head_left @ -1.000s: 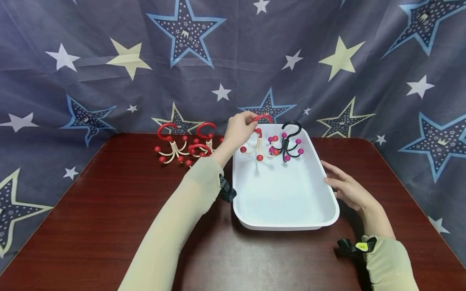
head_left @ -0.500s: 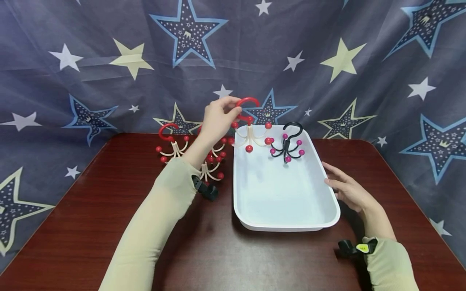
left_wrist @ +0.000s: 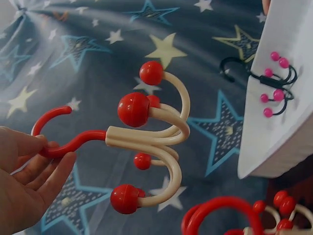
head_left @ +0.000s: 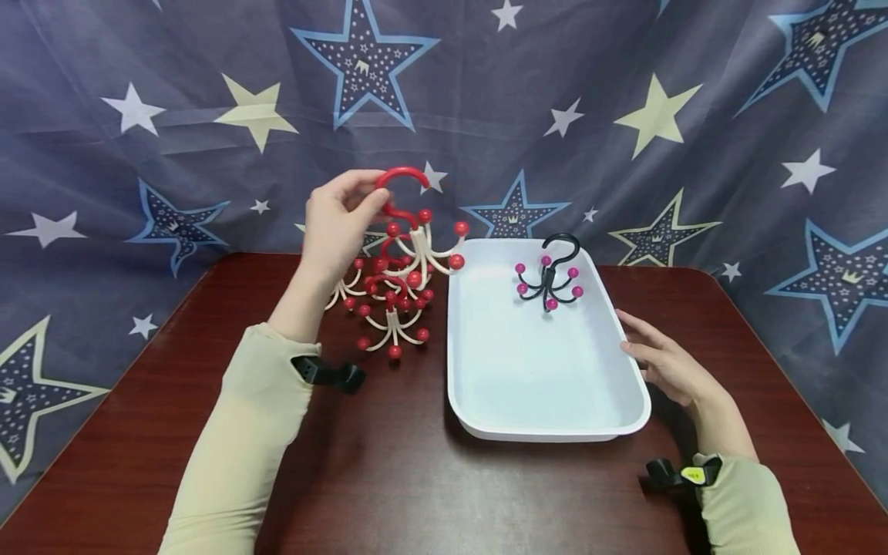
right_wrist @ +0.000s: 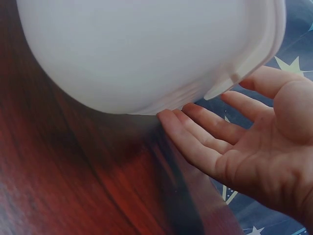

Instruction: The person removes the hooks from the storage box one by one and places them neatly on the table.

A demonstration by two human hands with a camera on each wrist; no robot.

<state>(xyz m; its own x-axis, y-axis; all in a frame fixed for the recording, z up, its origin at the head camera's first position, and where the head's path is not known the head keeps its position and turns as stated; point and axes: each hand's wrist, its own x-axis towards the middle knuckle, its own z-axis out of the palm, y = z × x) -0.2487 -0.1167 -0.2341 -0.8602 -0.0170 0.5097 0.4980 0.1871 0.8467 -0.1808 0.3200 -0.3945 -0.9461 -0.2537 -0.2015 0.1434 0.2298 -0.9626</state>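
Note:
My left hand (head_left: 340,220) pinches the red hook of a multi-arm hanging hook (head_left: 420,250), raised above the table left of the tray. Its cream arms curve up and end in red balls, plain in the left wrist view. Below and behind it, several similar red-and-cream hooks (head_left: 393,327) stand close together, partly hidden by the hand and the held one. Inside the white tray (head_left: 454,347), near its back, is a black hook (head_left: 548,277) with pink balls. At the tray's right side my right hand (head_left: 669,362) touches the wall with loosely extended fingers (right_wrist: 195,149).
The dark reddish wooden table (head_left: 416,493) carries the tray right of its middle. A blue curtain (head_left: 458,100) with stars hangs behind the table. A wrist camera (head_left: 329,374) is strapped to the left wrist and another camera (head_left: 669,472) to the right wrist.
My left hand has lifted the red-and-cream hook out of the tray and carried it left over the similar hooks. The right hand and the black hook have stayed in place.

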